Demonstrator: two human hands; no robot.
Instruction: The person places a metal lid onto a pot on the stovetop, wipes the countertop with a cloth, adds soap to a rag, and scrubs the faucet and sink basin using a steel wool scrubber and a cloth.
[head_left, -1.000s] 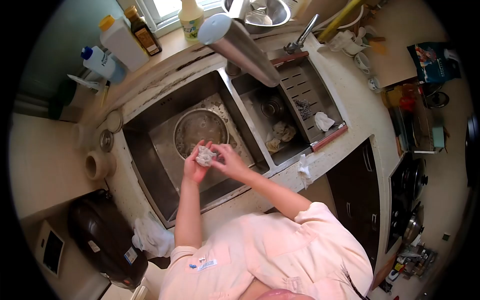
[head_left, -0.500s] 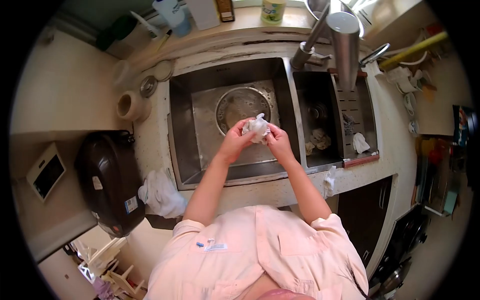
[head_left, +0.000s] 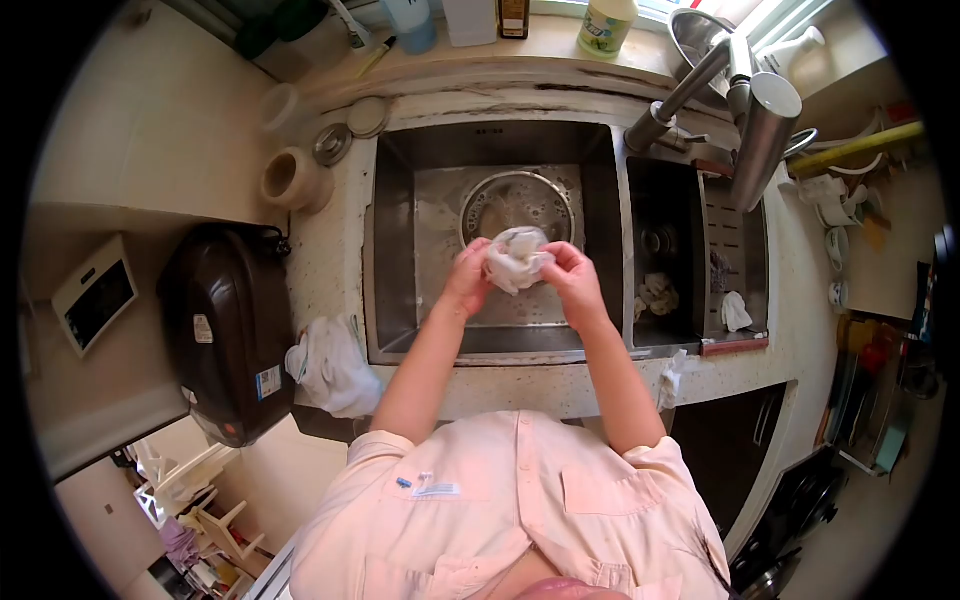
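Note:
Both my hands hold a crumpled white cloth (head_left: 517, 260) over the large sink basin (head_left: 430, 215). My left hand (head_left: 468, 277) grips its left edge, and my right hand (head_left: 575, 285) pinches its right edge between thumb and fingers. The cloth is partly spread and bunched in the middle. Behind and below it, a round metal bowl (head_left: 567, 200) with water and bubbles stands in the basin, its near part hidden by the cloth. In the smaller basin on the right lies a crumpled beige cloth (head_left: 657, 295). A small white cloth (head_left: 735, 312) rests on the slotted tray (head_left: 722, 225).
A faucet (head_left: 655, 128) rises behind the basins, its wide spout (head_left: 765, 140) over the right side. White cloths lie on the counter at the left (head_left: 335, 370) and the front edge (head_left: 672, 378). A clay pot (head_left: 295, 180) and a dark appliance (head_left: 225, 330) stand left.
The view has turned and shifted, so the sink appears more upright. The cloth, a compact bundle before, is now more opened out between my hands, which are farther apart.

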